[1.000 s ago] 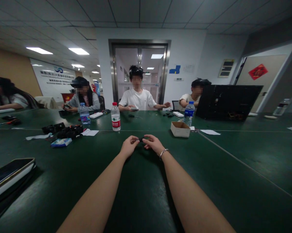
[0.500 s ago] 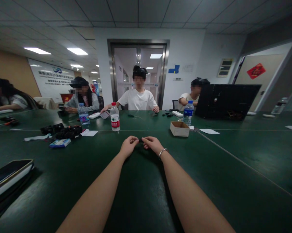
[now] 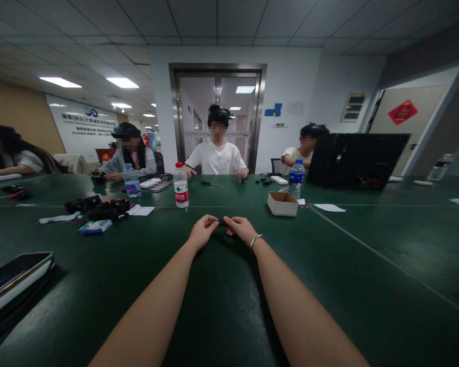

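Between my two hands is a small dark piece (image 3: 222, 222), too small to name, pinched from both sides. My left hand (image 3: 204, 230) grips its left end between thumb and fingers. On the other end, my right hand (image 3: 242, 228) closes in a similar pinch, with a silver bracelet (image 3: 255, 242) round the wrist. Both hands are low over the dark green table (image 3: 221, 295); whether they touch it I cannot tell. Most of the piece is covered by my fingertips.
Beyond my hands stand a red-capped bottle (image 3: 181, 186), a small open cardboard box (image 3: 282, 204) and a blue-capped bottle (image 3: 296, 178). Left lie black gear (image 3: 107, 208), a blue-and-white packet (image 3: 95, 227) and a phone (image 3: 15, 272). A black monitor (image 3: 357, 160) stands right. Several people sit across.
My hands stay in almost the same place, still pinching the dark piece. Across the table, the person in white has let go of a card, which lies on the table, and drawn that hand back.
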The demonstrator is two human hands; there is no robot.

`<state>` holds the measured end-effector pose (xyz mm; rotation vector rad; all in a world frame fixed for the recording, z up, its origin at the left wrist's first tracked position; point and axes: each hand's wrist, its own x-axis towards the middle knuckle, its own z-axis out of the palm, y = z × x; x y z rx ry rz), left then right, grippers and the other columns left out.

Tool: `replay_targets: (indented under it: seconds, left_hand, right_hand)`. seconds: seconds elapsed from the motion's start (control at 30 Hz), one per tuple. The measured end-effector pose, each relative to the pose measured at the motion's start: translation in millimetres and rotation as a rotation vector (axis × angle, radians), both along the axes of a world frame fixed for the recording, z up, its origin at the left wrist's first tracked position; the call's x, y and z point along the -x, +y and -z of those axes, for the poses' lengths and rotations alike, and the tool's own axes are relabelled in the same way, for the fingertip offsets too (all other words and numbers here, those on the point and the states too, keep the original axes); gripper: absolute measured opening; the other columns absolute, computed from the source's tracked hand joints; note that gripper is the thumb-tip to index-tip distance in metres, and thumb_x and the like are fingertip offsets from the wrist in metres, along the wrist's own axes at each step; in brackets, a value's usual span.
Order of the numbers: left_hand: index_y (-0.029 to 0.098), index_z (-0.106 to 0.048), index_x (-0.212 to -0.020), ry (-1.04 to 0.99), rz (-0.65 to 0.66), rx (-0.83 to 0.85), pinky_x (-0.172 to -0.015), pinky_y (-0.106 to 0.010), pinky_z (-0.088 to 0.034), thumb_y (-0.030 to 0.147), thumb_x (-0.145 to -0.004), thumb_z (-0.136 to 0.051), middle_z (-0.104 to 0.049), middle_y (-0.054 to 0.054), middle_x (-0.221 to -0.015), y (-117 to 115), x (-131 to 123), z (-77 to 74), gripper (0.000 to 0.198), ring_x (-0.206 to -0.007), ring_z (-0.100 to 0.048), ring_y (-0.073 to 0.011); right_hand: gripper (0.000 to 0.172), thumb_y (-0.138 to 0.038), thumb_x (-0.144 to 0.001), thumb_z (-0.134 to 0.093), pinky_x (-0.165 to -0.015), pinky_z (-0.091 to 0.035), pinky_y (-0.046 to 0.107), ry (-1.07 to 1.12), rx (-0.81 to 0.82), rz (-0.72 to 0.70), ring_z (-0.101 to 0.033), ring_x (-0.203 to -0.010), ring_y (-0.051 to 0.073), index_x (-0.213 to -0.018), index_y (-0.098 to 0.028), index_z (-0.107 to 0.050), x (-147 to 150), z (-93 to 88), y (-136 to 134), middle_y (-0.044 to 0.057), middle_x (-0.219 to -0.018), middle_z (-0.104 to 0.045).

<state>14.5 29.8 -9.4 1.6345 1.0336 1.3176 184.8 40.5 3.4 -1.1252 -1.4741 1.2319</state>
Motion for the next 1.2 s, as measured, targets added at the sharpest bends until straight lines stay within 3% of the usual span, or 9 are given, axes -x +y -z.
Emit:
replay_targets:
  seconds: [0.07, 0.2, 0.37, 0.5, 0.67, 1.03, 1.1, 1.2]
  left_hand:
    - [0.016, -0.058, -0.088, -0.012, -0.012, 0.007, -0.078, -0.032, -0.046, 0.032, -0.072, -0.062, -0.062, -0.006, -0.086, 1, 0, 0.4, 0.023, -0.083, -0.059, -0.0183]
    - [0.015, -0.058, -0.086, -0.03, -0.033, 0.01, -0.076, -0.031, -0.045, 0.035, -0.071, -0.062, -0.062, -0.005, -0.083, 1, 0, -0.9, 0.025, -0.08, -0.059, -0.0178]
    - [0.016, -0.057, -0.086, -0.024, 0.004, 0.007, -0.078, -0.03, -0.046, 0.034, -0.07, -0.064, -0.062, -0.004, -0.082, -2, 1, -3.4, 0.025, -0.082, -0.059, -0.0173]
    - [0.017, -0.058, -0.086, 0.001, 0.014, -0.011, -0.08, -0.031, -0.045, 0.032, -0.07, -0.064, -0.062, -0.004, -0.085, -3, 1, -3.9, 0.023, -0.085, -0.059, -0.0176]
    - [0.016, -0.058, -0.087, -0.016, 0.032, -0.007, -0.083, -0.033, -0.044, 0.032, -0.068, -0.065, -0.062, -0.006, -0.088, -5, 0, -6.6, 0.025, -0.089, -0.059, -0.0188]
    - [0.016, -0.06, -0.092, -0.058, 0.075, -0.012, -0.09, -0.036, -0.043, 0.031, -0.068, -0.066, -0.063, -0.008, -0.097, -6, -2, -9.5, 0.029, -0.096, -0.058, -0.0199]
    - [0.015, -0.061, -0.092, -0.065, 0.05, -0.013, -0.089, -0.036, -0.043, 0.032, -0.069, -0.066, -0.063, -0.008, -0.097, -4, -1, -8.9, 0.029, -0.095, -0.058, -0.0205]
    - [0.014, -0.061, -0.09, -0.073, -0.014, -0.013, -0.087, -0.036, -0.044, 0.034, -0.069, -0.065, -0.064, -0.009, -0.093, -1, 0, -7.1, 0.03, -0.091, -0.059, -0.0214]
  right_hand:
    - [0.02, -0.029, -0.078, -0.065, -0.046, -0.047, 0.017, 0.035, -0.018, -0.013, -0.057, -0.047, 0.009, -0.083, -0.011, -0.059, 0, -2.1, -3, 0.001, -0.059, -0.061]
    - [0.038, -0.016, -0.069, -0.072, -0.045, -0.047, 0.016, 0.089, -0.097, -0.073, -0.057, -0.05, 0.009, -0.103, -0.016, -0.057, -2, -4.1, -8, -0.002, -0.065, -0.06]
    - [0.029, -0.011, -0.07, -0.07, -0.047, -0.047, 0.017, 0.112, -0.065, -0.092, -0.056, -0.05, 0.008, -0.097, -0.013, -0.059, -4, -1.3, -5, -0.001, -0.063, -0.061]
    - [0.013, -0.019, -0.075, -0.068, -0.05, -0.048, 0.017, 0.1, -0.006, -0.064, -0.055, -0.048, 0.008, -0.082, -0.01, -0.061, -3, 1.8, 0, 0.001, -0.059, -0.062]
    - [0.026, -0.034, -0.082, -0.06, -0.049, -0.047, 0.018, 0.034, 0.002, -0.036, -0.056, -0.047, 0.009, -0.069, -0.011, -0.06, -2, 2.6, 3, 0.003, -0.057, -0.062]
    - [0.046, -0.048, -0.084, -0.05, -0.047, -0.046, 0.018, 0.0, 0.001, 0.003, -0.055, -0.044, 0.01, -0.056, -0.012, -0.055, -1, 2.8, 5, 0.005, -0.053, -0.06]
    - [0.041, -0.046, -0.085, -0.051, -0.047, -0.047, 0.019, 0.038, 0.028, -0.002, -0.055, -0.045, 0.01, -0.064, -0.011, -0.056, 0, 0.7, 3, 0.005, -0.054, -0.061]
    - [0.026, -0.033, -0.077, -0.066, -0.046, -0.047, 0.019, 0.084, 0.001, -0.036, -0.057, -0.047, 0.011, -0.089, -0.012, -0.058, 0, -2.6, -1, 0.002, -0.058, -0.062]
